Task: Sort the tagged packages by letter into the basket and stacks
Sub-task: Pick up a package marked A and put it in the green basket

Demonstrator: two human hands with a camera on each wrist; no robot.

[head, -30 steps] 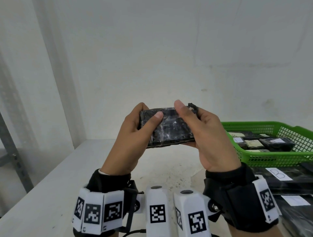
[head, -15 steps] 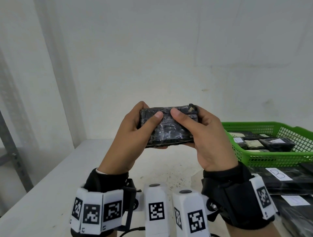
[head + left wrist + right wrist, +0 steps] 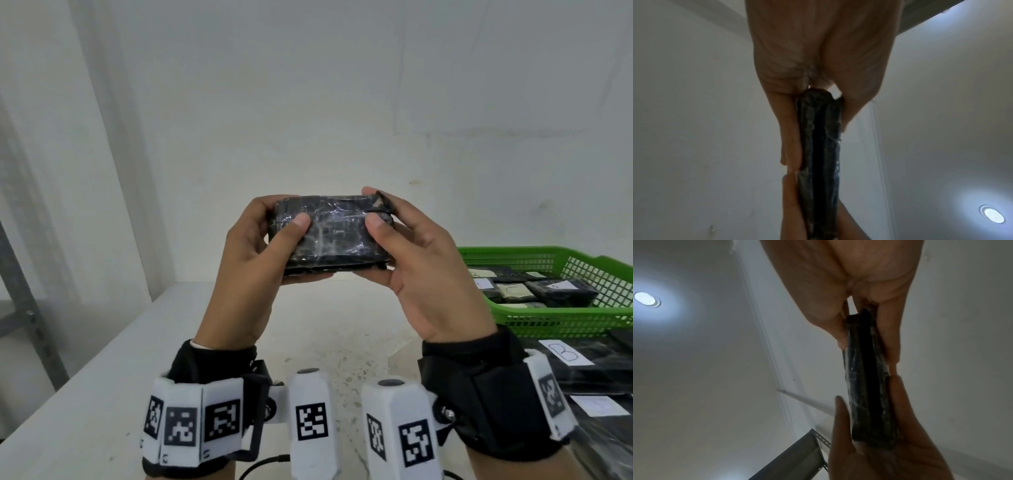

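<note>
While several tagged packages are lying in the basket, both hands' fingers are pinching an unsorted black package.

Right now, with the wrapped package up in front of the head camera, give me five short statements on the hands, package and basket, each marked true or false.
1. Both hands hold the black package. True: the left hand and the right hand grip its two ends.
2. The package rests on the table. False: it is held up above the white table.
3. The green basket holds no packages. False: several black packages lie inside it.
4. A white tag marked B lies on a dark package in front of the basket. True.
5. A letter tag shows on the held package's near face. False: only glossy black wrap shows there.
</note>
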